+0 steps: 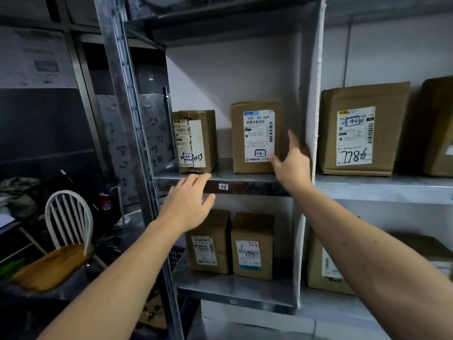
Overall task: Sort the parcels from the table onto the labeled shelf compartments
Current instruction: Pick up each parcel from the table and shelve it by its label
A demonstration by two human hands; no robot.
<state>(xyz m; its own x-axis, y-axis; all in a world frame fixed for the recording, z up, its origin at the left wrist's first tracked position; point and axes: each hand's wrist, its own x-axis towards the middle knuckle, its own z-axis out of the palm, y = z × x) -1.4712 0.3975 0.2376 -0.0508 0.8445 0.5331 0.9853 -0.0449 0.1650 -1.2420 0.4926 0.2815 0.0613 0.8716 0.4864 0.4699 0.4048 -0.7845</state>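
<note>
A brown cardboard parcel (pixel 255 137) with a white shipping label stands upright in the shelf compartment whose edge carries a small tag (pixel 223 186). My right hand (pixel 291 163) touches its lower right corner, thumb on the front and fingers along the side, spread and not clasped round it. Left of it stands a smaller parcel (pixel 196 141) with a handwritten label. My left hand (pixel 188 204) hovers open in front of the shelf edge (pixel 245 184), below that smaller parcel, holding nothing.
Two parcels (pixel 210 244) (pixel 253 246) stand in the compartment below. A white divider (pixel 315 114) separates the right compartments, where a large box (pixel 360 131) marked 7786 sits. A metal upright (pixel 127 114) stands at left, beside a white chair (pixel 66 231) with a wooden seat.
</note>
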